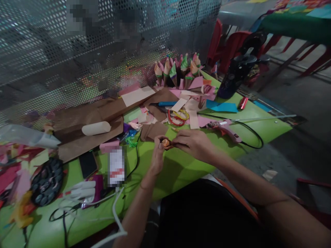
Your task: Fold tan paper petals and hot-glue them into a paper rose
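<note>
A small paper ice cream cone [166,143], with an orange swirled top and a brown cone, sits in my left hand [156,156], whose fingers are closed round it. My right hand [192,144] pinches at the cone's right edge, its fingers pressed together; the exact spot they grip is hidden. Just beyond both hands lie brown paper pieces [152,131]. Scissors [178,117] with red and yellow handles rest on paper scraps behind them. To the right is a pink glue gun [226,130] with a long clear glue stick in it.
Finished paper cones [178,69] stand grouped at the back beside a dark tumbler [234,75]. A phone [117,167], a paint palette [48,182], a yellow glue gun [23,210] and white cables [116,210] lie left on the green table [144,182]. A perforated metal panel [103,62] borders it.
</note>
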`<control>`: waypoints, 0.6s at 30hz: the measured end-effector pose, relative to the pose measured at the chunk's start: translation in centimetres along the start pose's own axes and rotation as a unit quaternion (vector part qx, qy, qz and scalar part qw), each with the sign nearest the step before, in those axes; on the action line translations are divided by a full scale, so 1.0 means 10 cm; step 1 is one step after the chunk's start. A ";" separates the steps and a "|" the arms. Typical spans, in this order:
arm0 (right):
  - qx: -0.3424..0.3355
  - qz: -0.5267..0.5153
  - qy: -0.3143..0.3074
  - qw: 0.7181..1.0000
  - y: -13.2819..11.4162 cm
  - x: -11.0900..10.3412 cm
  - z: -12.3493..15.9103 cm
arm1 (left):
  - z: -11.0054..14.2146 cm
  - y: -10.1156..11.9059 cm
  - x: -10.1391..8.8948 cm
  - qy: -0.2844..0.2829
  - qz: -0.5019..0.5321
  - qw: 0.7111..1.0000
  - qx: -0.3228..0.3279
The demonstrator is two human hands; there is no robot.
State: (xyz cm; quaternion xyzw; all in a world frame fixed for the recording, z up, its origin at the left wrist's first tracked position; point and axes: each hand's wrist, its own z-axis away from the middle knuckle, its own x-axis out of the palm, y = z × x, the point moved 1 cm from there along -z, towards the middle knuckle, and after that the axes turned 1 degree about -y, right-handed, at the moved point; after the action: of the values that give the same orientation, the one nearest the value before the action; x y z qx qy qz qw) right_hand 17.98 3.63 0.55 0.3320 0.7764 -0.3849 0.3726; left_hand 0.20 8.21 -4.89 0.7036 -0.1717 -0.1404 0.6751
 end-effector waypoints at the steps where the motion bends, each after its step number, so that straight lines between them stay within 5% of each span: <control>1: 0.001 0.003 -0.001 1.000 0.00 0.00 0.00 | 0.00 0.00 0.00 -0.002 -0.001 1.000 -0.002; 18: -0.012 0.016 -0.014 1.000 -0.02 -0.03 -0.01 | 0.01 0.00 0.01 0.003 -0.001 1.000 -0.019</control>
State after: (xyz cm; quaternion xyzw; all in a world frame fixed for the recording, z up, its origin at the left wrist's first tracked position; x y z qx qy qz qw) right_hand 17.90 3.56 0.94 0.3342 0.7703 -0.3746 0.3933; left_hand 0.23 8.13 -4.88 0.6909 -0.1667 -0.1420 0.6889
